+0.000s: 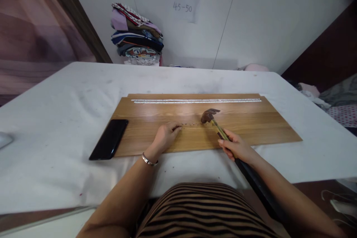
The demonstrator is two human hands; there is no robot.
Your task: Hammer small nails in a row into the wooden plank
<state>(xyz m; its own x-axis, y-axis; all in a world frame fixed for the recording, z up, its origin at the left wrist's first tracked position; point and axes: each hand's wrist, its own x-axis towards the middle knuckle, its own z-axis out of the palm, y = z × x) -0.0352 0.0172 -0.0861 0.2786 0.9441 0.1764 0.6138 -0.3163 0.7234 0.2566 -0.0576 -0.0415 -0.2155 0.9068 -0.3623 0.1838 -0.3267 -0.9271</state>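
Note:
A wooden board [251,122] lies flat on the white table [55,119]. My right hand [237,148] grips a claw hammer [211,116] by its handle, and the rusty head rests on the board at the right end of a short row of small nails [192,124]. My left hand [165,136] sits on the board with its fingers curled and pinched at the left end of that row; what it pinches is too small to make out. I wear a metal bracelet [149,161] on the left wrist.
A black phone [109,139] lies at the board's left end, partly on it. Two white strips [195,100] run along the board's far edge. Folded clothes [136,35] are stacked against the back wall. Bedding lies off the table at right [343,108].

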